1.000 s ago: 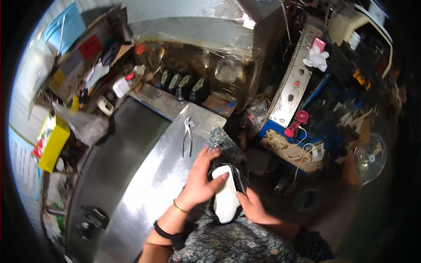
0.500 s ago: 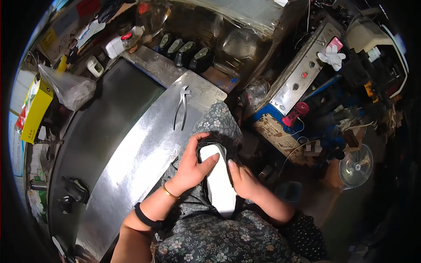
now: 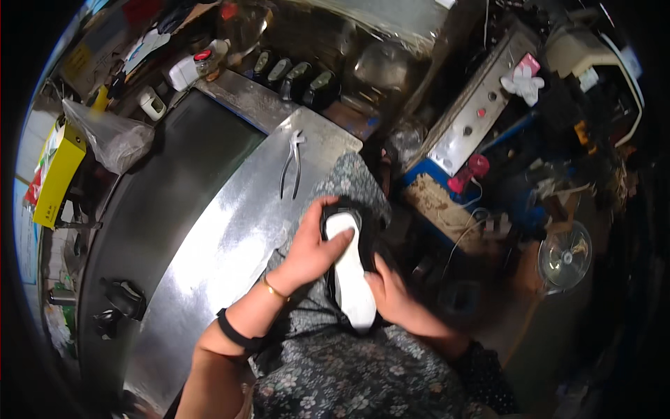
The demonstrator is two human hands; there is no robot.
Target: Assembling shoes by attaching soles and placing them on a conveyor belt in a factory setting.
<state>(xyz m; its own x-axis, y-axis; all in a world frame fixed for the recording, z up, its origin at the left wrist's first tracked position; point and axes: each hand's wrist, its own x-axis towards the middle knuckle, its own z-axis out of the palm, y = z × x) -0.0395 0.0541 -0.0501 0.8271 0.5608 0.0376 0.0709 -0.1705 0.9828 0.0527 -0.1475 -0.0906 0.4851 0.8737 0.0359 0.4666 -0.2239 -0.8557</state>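
Centrally, a dark shoe (image 3: 354,290) was held above the lap, just beside a metal table (image 3: 209,234), with its long white underside turned upward. It was clamped by the left hand (image 3: 310,244): the thumb was laid across the white face and the fingers were curled around the dark edge. The right hand (image 3: 395,299) was set against the shoe's right side, slightly blurred; its fingers were partly hidden, so whether they were closed could not be told.

As far as could be judged, the work was partway along. Dark material was already wrapped around the white piece, while the white face was left bare, with no outer sole seen on it. Pliers (image 3: 292,166) were left lying unheld on the metal table, and another dark, shoe-like object (image 3: 124,299) was placed farther left.

Small dark characters were printed near the lower end of a yellow box (image 3: 61,171) at far left. On the shoe, no label or lettering could be made out.
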